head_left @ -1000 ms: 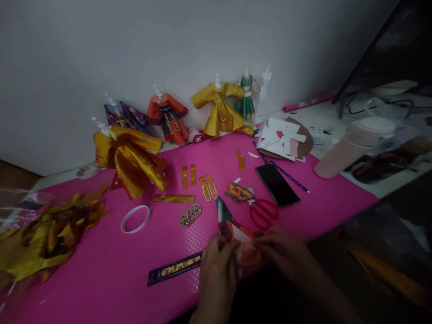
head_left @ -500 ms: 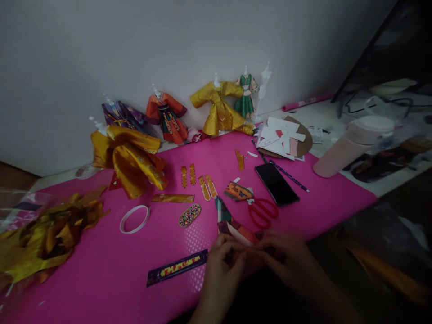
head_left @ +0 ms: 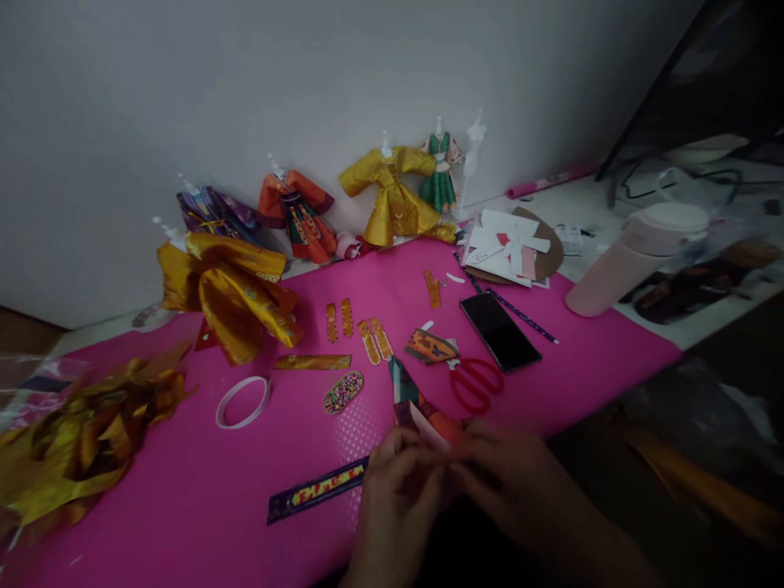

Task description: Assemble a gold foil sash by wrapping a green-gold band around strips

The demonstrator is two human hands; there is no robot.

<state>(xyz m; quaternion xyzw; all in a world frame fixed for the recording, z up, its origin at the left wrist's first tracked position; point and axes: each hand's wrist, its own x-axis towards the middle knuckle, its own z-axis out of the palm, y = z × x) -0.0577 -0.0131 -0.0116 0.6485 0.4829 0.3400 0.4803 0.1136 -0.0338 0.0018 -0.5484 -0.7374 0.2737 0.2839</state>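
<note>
Near the table's front edge my left hand (head_left: 404, 482) and my right hand (head_left: 505, 469) meet, fingertips pinched close together. Between them is a piece of patterned fabric (head_left: 446, 426), orange with a pale strip; its lower part is hidden by my fingers. Beyond it lies a green and dark patterned fabric strip (head_left: 403, 384). A dark purple strip with a yellow and red pattern (head_left: 327, 492) lies just left of my left hand. Red-handled scissors (head_left: 478, 385) rest beyond my right hand, their blades under an orange patterned scrap (head_left: 430, 346).
On the pink mat (head_left: 184, 457) lie a phone (head_left: 501, 331), a white ring of tape (head_left: 243, 403), small gold strips (head_left: 375, 340) and gold fabric scraps (head_left: 91, 425). Miniature robes on stands (head_left: 392, 196) line the wall. A pink bottle (head_left: 630, 261) stands at right.
My hands stay together at the fabric, with the fingers shifting slightly. More of the orange fabric shows beyond them. The whole view has moved a little.
</note>
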